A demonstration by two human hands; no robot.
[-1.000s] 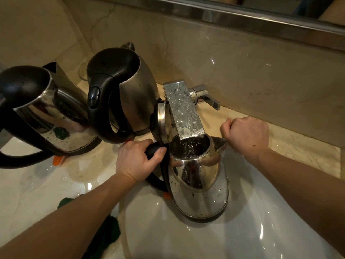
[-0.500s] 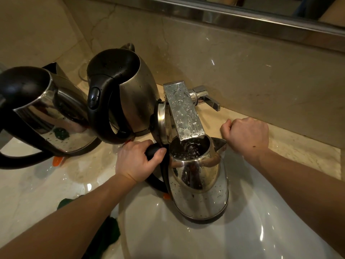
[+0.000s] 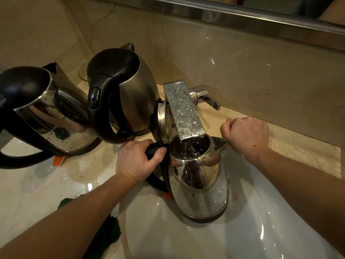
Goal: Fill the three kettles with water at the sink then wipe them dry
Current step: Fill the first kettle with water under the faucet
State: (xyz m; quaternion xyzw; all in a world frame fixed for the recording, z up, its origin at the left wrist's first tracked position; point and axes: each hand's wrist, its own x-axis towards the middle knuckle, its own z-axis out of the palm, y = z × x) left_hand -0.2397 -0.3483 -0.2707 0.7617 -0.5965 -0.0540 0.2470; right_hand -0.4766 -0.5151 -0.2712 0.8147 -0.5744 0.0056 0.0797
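Directly above kettle [image 3: 201, 184], faucet spout [image 3: 183, 111]

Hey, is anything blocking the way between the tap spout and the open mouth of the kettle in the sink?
Nothing visible does. On the shiny steel kettle, the round lid stands flipped up beside the wet rectangular chrome spout, whose end hangs over the open mouth. The left hand grips the black handle.

Beige marble countertop [image 3: 37, 184], white sink basin [image 3: 186, 240] inset. Left edge: chrome kettle [image 3: 56, 116]. Back edge: brushed kettle [image 3: 138, 98], faucet [image 3: 184, 111]. Near edge: dark green cloth [image 3: 110, 230].
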